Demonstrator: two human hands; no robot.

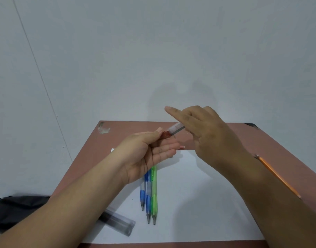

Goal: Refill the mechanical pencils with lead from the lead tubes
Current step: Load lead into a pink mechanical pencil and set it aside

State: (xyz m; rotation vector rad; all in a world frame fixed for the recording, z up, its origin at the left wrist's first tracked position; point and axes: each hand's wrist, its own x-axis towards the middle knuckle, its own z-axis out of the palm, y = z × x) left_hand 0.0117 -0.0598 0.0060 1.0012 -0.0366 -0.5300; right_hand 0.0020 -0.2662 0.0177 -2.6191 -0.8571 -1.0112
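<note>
Head | pencils (150, 194): 3 | lead tubes (176, 129): 2 | hands (150, 151): 2

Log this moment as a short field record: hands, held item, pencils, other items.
left hand: pinches the red end of the held pencil
right hand: grips the clear end, index finger straight
held pencil: red and clear, above the table
lying pencils: two blue, one green, side by side on white paper
lead tube: clear, at left
wooden pencil: at right
</note>
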